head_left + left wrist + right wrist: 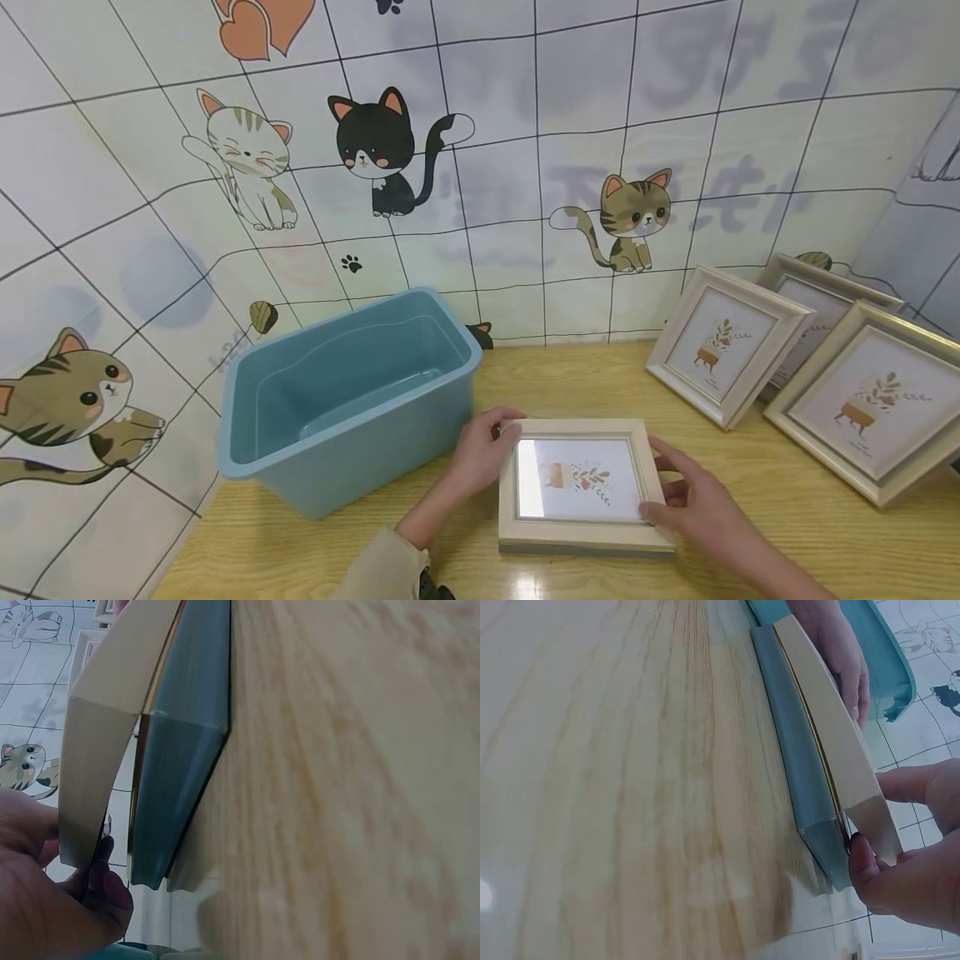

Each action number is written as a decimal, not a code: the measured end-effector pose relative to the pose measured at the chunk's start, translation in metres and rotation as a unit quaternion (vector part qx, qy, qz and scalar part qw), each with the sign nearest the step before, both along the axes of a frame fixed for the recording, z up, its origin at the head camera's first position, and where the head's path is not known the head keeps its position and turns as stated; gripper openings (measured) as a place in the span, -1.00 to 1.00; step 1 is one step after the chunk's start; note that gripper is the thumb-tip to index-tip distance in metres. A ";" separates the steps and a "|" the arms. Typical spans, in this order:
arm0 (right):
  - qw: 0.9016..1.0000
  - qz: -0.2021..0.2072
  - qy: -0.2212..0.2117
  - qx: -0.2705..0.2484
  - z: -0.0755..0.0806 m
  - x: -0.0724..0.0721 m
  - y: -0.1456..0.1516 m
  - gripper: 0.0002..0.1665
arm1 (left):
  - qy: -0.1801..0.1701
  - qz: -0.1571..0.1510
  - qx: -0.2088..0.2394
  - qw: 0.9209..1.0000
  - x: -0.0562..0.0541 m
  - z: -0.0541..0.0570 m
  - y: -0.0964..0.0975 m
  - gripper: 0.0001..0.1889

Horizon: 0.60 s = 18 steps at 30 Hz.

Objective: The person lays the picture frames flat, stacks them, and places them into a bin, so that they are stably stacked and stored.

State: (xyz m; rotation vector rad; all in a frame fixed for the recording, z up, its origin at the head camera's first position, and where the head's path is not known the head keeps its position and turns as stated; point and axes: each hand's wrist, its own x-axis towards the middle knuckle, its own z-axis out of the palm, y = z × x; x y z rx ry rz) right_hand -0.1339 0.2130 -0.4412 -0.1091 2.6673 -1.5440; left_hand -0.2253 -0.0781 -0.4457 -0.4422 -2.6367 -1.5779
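Observation:
A cream picture frame (577, 479) lies face up on top of a blue-grey frame (187, 697), its print turned sideways. My left hand (480, 454) grips the cream frame's left edge, thumb on the front and fingers curled beneath. At the opposite edge my right hand (693, 500) pinches the same frame, with its thumb on the front corner. In the left wrist view a narrow gap separates the cream frame from the blue-grey one near the left fingers. The lower frame rests on the wooden table (630, 787).
A blue plastic bin (375, 417) stands left of the stacked frames. On the right, three picture frames stand upright: a whitish one (723, 346), a gold-edged one (870, 400) and one partly hidden behind them (813, 292). A cat-print wall covering (510, 167) rises behind the table.

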 end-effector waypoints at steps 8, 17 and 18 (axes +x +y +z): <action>1.000 -0.018 0.001 0.006 -0.002 -0.001 0.001 -0.02 | -0.009 -0.009 -0.017 1.000 -0.006 -0.005 0.003 -0.78; 0.999 0.004 -0.014 -0.034 -0.008 -0.004 0.007 -0.07 | -0.001 -0.020 -0.032 0.999 -0.012 -0.013 0.001 -0.81; 0.999 0.004 -0.015 -0.034 -0.008 -0.004 0.008 -0.07 | -0.002 -0.020 -0.032 0.999 -0.012 -0.013 0.001 -0.80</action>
